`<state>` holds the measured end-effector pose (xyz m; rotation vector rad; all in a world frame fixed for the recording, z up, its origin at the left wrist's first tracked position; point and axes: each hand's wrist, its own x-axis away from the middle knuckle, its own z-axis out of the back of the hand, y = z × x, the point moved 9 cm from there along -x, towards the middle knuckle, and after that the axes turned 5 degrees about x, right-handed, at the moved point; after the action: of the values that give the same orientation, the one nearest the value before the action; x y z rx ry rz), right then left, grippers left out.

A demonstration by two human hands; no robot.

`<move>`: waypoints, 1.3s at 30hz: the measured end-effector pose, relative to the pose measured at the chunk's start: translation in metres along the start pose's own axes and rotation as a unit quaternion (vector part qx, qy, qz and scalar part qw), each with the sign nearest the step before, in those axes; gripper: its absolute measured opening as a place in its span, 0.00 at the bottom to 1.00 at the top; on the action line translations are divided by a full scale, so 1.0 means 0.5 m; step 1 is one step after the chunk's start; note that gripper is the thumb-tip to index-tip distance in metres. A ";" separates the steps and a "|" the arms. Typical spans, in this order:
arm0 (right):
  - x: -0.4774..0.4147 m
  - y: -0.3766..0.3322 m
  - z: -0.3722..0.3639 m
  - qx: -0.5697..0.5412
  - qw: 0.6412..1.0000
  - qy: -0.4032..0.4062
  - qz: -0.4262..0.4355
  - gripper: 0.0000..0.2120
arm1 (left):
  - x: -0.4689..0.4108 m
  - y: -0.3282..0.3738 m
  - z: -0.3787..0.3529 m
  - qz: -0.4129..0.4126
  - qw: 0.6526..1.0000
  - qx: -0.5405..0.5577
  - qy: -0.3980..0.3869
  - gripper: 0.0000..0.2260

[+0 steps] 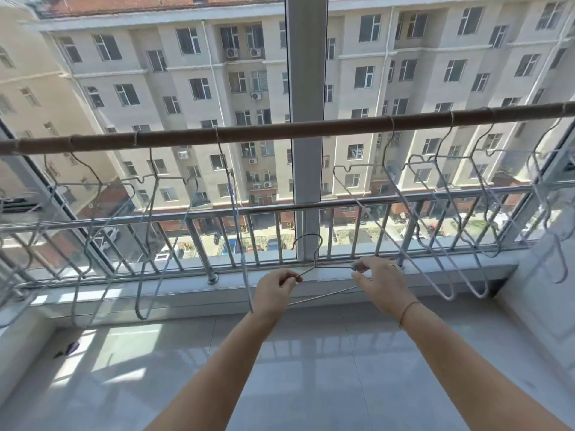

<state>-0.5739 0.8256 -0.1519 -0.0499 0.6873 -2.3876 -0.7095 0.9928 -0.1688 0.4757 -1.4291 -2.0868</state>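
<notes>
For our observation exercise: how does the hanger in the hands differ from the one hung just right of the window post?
The held hanger is pinched by the left hand and right hand, its hook free; the hung hanger hooks over the brown pole. The held hanger looks darker grey; the hung hanger paler. Both are bare wire, carrying no clothes.

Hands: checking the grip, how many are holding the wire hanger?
2. The left hand pinches the left shoulder of the wire hanger; the right hand pinches its right shoulder. Both show fully.
</notes>
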 end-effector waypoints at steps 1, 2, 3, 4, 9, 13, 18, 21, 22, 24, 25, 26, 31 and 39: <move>0.008 0.002 -0.006 -0.003 1.000 -0.022 -0.001 0.06 | 0.001 -0.003 0.006 -0.003 1.000 -0.005 0.010 0.10; 0.018 0.002 -0.011 -0.001 0.999 -0.047 0.002 0.05 | 0.002 -0.006 0.009 -0.004 1.000 -0.012 0.018 0.10; 0.028 0.001 -0.016 0.000 0.998 -0.068 0.009 0.05 | 0.002 -0.012 0.010 -0.004 1.000 -0.017 0.025 0.10; 0.038 0.001 -0.019 -0.007 0.996 -0.084 0.015 0.06 | 0.003 -0.017 0.010 -0.003 0.999 -0.021 0.031 0.10; 0.076 0.015 -0.018 -0.109 0.988 -0.107 -0.006 0.07 | 0.014 -0.022 0.006 -0.010 0.993 -0.049 0.106 0.08; 0.097 0.036 -0.006 -0.189 0.979 -0.050 -0.061 0.07 | 0.065 0.004 0.001 -0.032 0.972 0.012 0.231 0.11; 0.110 0.003 -0.010 -0.307 0.948 -0.034 -0.075 0.08 | 0.067 0.043 -0.116 0.026 0.967 0.247 0.054 0.09; 0.111 -0.031 0.002 -0.346 0.936 -0.032 -0.059 0.10 | 0.056 0.093 -0.122 0.016 0.949 0.313 0.039 0.06; 0.109 -0.044 0.013 -0.355 0.933 -0.029 -0.050 0.10 | 0.052 0.112 -0.117 0.013 0.946 0.323 0.036 0.05; 0.100 -0.069 0.048 -0.364 0.931 -0.014 -0.028 0.11 | 0.036 0.151 -0.106 0.004 0.942 0.334 0.023 0.05; 0.094 -0.082 0.069 -0.363 0.932 -0.001 -0.011 0.11 | 0.027 0.174 -0.100 -0.002 0.941 0.338 0.015 0.05; 0.087 -0.097 0.093 -0.360 0.933 0.015 0.009 0.12 | 0.018 0.198 -0.092 -0.008 0.940 0.340 0.008 0.05; 0.023 -0.157 0.187 -0.337 0.935 0.087 0.068 0.12 | -0.035 0.316 -0.046 -0.037 0.930 0.365 -0.011 0.07; -0.049 -0.209 0.200 -0.374 0.919 0.105 0.063 0.10 | -0.112 0.340 -0.005 0.016 0.931 0.364 -0.007 0.06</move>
<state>-0.5940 0.8622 -0.0113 -0.0682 1.6185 -1.8932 -0.6226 0.9793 -0.0130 0.7058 -2.1868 -1.4724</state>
